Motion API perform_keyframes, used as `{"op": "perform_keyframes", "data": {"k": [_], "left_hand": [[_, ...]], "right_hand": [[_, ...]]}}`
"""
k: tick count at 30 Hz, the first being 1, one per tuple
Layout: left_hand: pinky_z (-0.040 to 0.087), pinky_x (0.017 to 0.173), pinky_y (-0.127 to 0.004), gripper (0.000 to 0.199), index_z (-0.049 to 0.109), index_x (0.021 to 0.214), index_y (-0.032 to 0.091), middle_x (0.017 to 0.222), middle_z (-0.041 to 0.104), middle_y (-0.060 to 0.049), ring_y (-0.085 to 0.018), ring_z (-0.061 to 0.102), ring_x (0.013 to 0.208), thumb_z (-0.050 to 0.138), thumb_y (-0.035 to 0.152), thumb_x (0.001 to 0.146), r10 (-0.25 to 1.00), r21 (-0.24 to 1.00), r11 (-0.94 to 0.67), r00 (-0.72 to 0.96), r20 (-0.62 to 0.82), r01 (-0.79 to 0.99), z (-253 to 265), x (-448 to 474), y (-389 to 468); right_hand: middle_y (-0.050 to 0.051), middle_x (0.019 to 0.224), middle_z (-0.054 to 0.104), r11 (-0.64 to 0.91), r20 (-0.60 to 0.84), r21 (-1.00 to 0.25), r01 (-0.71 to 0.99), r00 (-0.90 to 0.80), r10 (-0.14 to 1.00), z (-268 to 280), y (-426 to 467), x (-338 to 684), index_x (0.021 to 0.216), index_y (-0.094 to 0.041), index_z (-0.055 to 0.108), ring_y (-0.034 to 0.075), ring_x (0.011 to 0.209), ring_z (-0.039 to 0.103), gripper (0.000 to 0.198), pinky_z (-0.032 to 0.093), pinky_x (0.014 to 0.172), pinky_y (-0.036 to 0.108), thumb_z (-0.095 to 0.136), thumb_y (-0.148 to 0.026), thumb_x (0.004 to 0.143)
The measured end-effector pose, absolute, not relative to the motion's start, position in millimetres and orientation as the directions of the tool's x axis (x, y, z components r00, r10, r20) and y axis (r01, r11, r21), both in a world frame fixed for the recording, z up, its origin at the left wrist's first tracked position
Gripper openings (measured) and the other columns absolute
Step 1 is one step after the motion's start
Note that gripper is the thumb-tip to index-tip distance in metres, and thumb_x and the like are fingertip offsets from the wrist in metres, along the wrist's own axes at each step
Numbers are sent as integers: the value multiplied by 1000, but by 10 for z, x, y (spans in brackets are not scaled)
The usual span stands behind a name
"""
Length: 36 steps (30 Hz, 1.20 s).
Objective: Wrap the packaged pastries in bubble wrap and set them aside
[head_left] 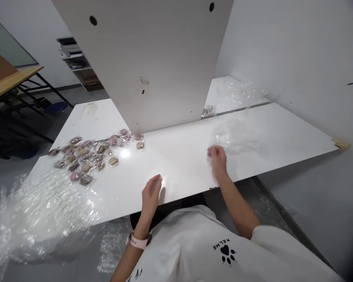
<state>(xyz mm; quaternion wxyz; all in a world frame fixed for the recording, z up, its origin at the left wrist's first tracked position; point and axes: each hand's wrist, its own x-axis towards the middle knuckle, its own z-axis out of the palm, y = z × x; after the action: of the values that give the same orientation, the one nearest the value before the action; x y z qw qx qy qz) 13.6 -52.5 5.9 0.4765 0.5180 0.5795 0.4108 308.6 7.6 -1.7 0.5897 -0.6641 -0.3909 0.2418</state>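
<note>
My left hand hovers over the near edge of the white table, thumb and fingers pinched together. A tiny pale bit shows at its fingertips, too small to name. Farther right, my right hand is closed above the tabletop. Something small shows at its fingertips, but blur hides what it is. Just beyond that hand lie loose clear plastic bags. To the left is a spread of small round pink, tan and brown pieces in clear packets.
A big pile of clear plastic bags hangs over the table's left front corner. The white upright panel stands at the table's back. More clear plastic lies behind it, near the wall on the right. A wooden-topped table stands far left.
</note>
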Motion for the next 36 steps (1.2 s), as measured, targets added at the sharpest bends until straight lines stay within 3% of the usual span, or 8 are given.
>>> {"op": "perform_keyframes", "data": {"k": [5,11,16,19,23,28,32,36], "left_hand": [[55,94,-52,54,61,112,15,117,69,-18,-30,69,105,54,64,89,769,628,635,441,-462,-449,342,200,-275],[52,98,-53,65,59,117,13,128,65,-21,-32,65,117,43,70,91,792,510,610,437,-427,-606,283,-226,-171],[57,90,-42,53,61,115,12,119,69,-18,-25,71,101,55,60,91,816,596,574,336,-470,-562,172,-546,-181],[59,70,-28,35,62,109,14,106,73,-13,-18,73,80,70,40,87,792,666,611,332,-513,-428,135,-537,-69],[52,47,-25,53,60,108,14,89,75,-13,-15,67,53,64,62,85,717,670,687,417,-559,-282,131,-370,197],[54,54,-25,38,68,96,12,94,76,-14,-15,70,63,78,46,79,783,806,574,386,-488,-146,176,-181,407],[58,84,-34,25,73,87,16,101,77,-9,-20,72,94,80,37,77,997,990,83,15,-81,-111,299,-299,370],[50,103,-42,16,78,91,20,105,77,-7,-25,68,113,75,33,80,958,961,-242,-124,258,131,348,-556,347]], "right_hand": [[2,93,65,-28,15,-957,-290,-146,989,299,-666,1964,95,-25,61,15,79,57,27,48,79,31,59,-52,91],[5,115,68,-95,-159,-987,127,-762,628,527,-920,2044,117,-28,69,23,107,61,40,48,95,39,75,-44,81],[9,93,69,-144,-158,-930,337,-15,987,266,-769,2708,91,-23,72,24,84,62,37,51,80,43,57,-57,89],[14,113,65,-248,51,-774,583,447,893,2,-562,3023,111,-21,68,32,105,57,49,44,92,54,62,-60,82],[13,111,65,-180,18,-542,821,225,974,-213,-373,3001,105,-21,71,36,111,52,46,36,99,59,67,-57,77],[7,96,68,68,83,-782,620,-5,997,-211,-357,2601,81,-22,62,26,97,59,30,44,91,46,60,-52,83],[-2,70,62,-92,-38,-979,184,276,960,-87,-297,2820,88,-25,52,15,60,55,43,44,56,30,63,-65,77],[-5,53,49,-183,-88,-952,243,356,930,151,-47,3450,82,-26,60,12,47,39,37,29,46,27,76,-57,69]]}}
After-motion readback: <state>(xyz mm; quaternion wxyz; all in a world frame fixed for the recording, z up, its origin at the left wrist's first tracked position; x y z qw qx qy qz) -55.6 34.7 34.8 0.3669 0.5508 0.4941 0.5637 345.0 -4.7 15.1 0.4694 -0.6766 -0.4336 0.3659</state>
